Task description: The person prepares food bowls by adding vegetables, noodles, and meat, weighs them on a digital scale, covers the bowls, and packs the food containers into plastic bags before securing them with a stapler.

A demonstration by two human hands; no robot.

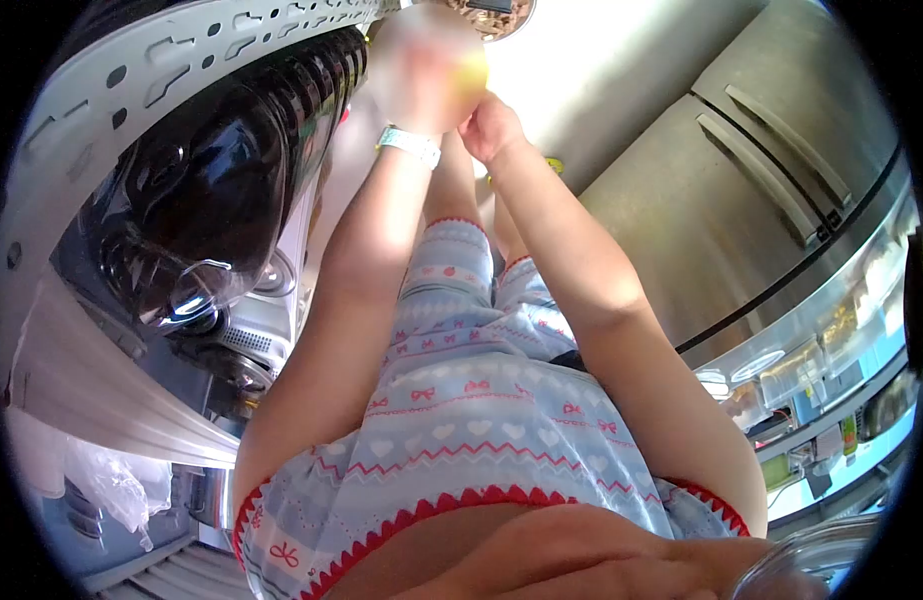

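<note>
Clear, curved rim [816,550] at five o'clock sits closest in the head view, patterned clothing [481,420] filling six. Towards twelve, the left hand [418,85] is lost in blur above its pale wristband [410,147]; whether its fingers spread or pinch, I cannot tell. A yellowish, blurred thing [468,76] shows there. Just beside it, at four o'clock, the right hand [493,130] curls its fingers inward, their grip unclear. Beyond, at one, is a round container [522,20] with brown pieces [489,22].
</note>
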